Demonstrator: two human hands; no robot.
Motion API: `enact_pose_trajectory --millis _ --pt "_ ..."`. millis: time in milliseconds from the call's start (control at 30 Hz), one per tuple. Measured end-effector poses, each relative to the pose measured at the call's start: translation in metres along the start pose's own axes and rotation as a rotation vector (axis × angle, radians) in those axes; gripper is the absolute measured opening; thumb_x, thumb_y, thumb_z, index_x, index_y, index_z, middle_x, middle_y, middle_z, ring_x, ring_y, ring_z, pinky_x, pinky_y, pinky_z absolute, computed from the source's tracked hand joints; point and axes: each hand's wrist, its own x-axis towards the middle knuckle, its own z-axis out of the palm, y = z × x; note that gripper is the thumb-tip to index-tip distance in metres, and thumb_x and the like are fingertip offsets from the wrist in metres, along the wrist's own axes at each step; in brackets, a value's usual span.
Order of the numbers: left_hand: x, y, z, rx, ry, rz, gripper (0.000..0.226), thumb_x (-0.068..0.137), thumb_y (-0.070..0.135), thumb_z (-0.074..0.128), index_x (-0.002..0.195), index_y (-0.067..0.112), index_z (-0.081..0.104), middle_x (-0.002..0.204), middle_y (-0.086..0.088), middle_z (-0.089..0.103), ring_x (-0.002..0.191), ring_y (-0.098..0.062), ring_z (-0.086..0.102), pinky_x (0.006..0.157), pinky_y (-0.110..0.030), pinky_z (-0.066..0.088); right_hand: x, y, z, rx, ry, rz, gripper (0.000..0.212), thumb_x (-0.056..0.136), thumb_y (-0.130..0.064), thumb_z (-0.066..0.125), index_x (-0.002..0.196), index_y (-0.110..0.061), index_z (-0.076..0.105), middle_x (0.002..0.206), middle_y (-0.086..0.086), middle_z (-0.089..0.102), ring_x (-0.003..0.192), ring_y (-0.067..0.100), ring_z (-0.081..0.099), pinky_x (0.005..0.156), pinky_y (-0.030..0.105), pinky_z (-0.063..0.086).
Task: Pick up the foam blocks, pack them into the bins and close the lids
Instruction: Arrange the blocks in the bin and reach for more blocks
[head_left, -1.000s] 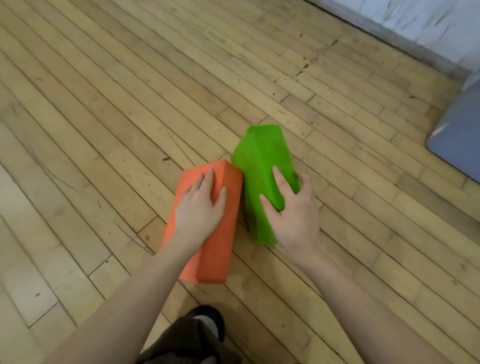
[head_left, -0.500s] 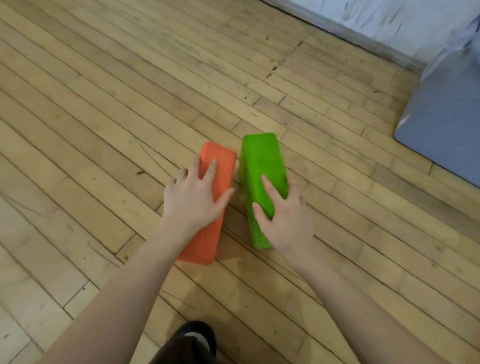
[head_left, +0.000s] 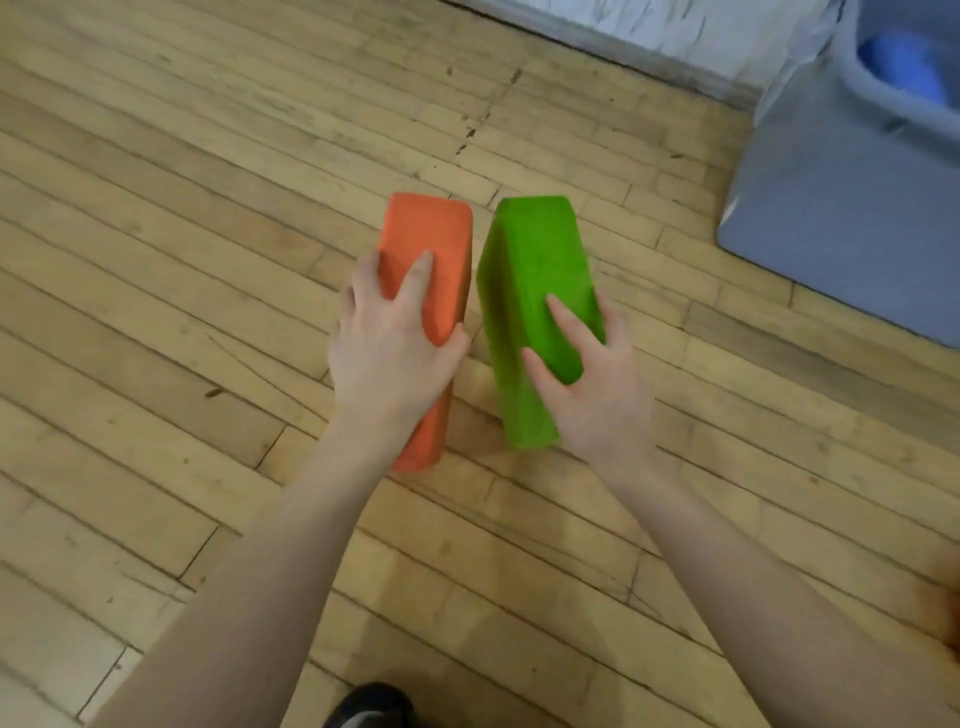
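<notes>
An orange foam block (head_left: 431, 244) and a green foam block (head_left: 535, 260) are side by side over the wooden floor, a narrow gap between them. My left hand (head_left: 389, 343) grips the orange block, thumb on its right side and fingers over its top and left edge. My right hand (head_left: 592, 374) grips the green block, thumb and forefinger on its top face, other fingers round its right side. A grey bin (head_left: 831, 208) stands open at the upper right with something blue (head_left: 901, 62) inside.
Wooden plank floor (head_left: 182, 234) all around. A white wall with a grey baseboard (head_left: 649, 67) runs along the top. A dark shoe tip (head_left: 369, 706) shows at the bottom edge. An orange patch (head_left: 943, 613) sits at the right edge.
The view has swung toward the grey bin, which now shows its open top. Both blocks, held in my hands, have turned to lie more parallel and look raised off the floor.
</notes>
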Motion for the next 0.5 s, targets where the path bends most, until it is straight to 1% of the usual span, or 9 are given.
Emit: enact_pose_trajectory --millis 67,100,167,267,300,367,433,500 --pt "0.026 0.036 -0.009 -0.054 0.019 0.066 0.067 0.077 0.045 0.063 0.139 0.030 0.040 0.145 -0.011 0.029 0.123 -0.034 0.039 0.087 -0.047 0.043 0.020 -0.001 -0.031 0.019 0.075 0.043 0.054 0.085 -0.049 0.058 0.136 -0.041 0.043 0.151 0.002 0.027 0.131 0.020 0.038 0.087 0.035 0.046" --pt "0.038 0.054 -0.016 -0.081 0.033 0.110 0.066 0.077 0.044 0.064 0.138 0.030 0.042 0.144 -0.011 0.030 0.121 -0.035 0.041 0.086 -0.047 0.044 0.029 -0.003 -0.049 0.015 0.111 0.064 0.053 0.085 -0.049 0.059 0.135 -0.042 0.044 0.151 0.001 0.027 0.131 0.018 0.038 0.084 0.034 0.046" --pt "0.062 0.090 -0.032 -0.132 0.055 0.202 0.065 0.074 0.043 0.065 0.134 0.028 0.046 0.140 -0.013 0.034 0.115 -0.037 0.046 0.082 -0.046 0.046 0.044 -0.006 -0.089 -0.002 0.178 0.097 0.053 0.085 -0.049 0.060 0.135 -0.043 0.044 0.152 -0.002 0.026 0.132 0.015 0.037 0.082 0.029 0.044" --pt "0.094 0.146 -0.059 -0.218 0.098 0.324 0.064 0.068 0.044 0.064 0.128 0.024 0.051 0.133 -0.015 0.040 0.104 -0.038 0.053 0.075 -0.047 0.049 0.065 -0.009 -0.154 -0.007 0.321 0.161 0.053 0.083 -0.049 0.062 0.133 -0.045 0.045 0.151 -0.008 0.024 0.132 0.009 0.035 0.084 0.026 0.039" --pt "0.102 0.164 -0.068 -0.244 0.109 0.368 0.064 0.067 0.044 0.063 0.127 0.024 0.052 0.132 -0.014 0.042 0.103 -0.038 0.053 0.074 -0.046 0.049 0.071 -0.010 -0.173 0.001 0.368 0.176 0.053 0.082 -0.048 0.063 0.132 -0.044 0.046 0.151 -0.008 0.025 0.131 0.008 0.035 0.086 0.027 0.039" --pt "0.113 0.202 -0.084 -0.301 0.115 0.467 0.061 0.069 0.041 0.066 0.125 0.022 0.053 0.132 -0.014 0.042 0.107 -0.038 0.052 0.076 -0.046 0.048 0.079 -0.012 -0.208 -0.003 0.456 0.190 0.054 0.081 -0.046 0.066 0.131 -0.042 0.049 0.150 -0.007 0.028 0.131 0.008 0.035 0.089 0.033 0.043" --pt "0.122 0.237 -0.094 -0.356 0.100 0.525 0.058 0.072 0.038 0.069 0.124 0.020 0.053 0.135 -0.014 0.040 0.110 -0.037 0.050 0.079 -0.043 0.046 0.086 -0.010 -0.239 -0.028 0.529 0.202 0.053 0.080 -0.046 0.066 0.130 -0.040 0.050 0.150 -0.006 0.029 0.131 0.009 0.035 0.087 0.038 0.046" --pt "0.129 0.269 -0.095 -0.398 0.105 0.565 0.058 0.072 0.038 0.068 0.124 0.019 0.053 0.136 -0.015 0.039 0.113 -0.037 0.048 0.081 -0.043 0.047 0.093 -0.001 -0.266 -0.056 0.578 0.231 0.053 0.081 -0.047 0.065 0.131 -0.040 0.050 0.150 -0.005 0.029 0.131 0.009 0.035 0.085 0.040 0.049"
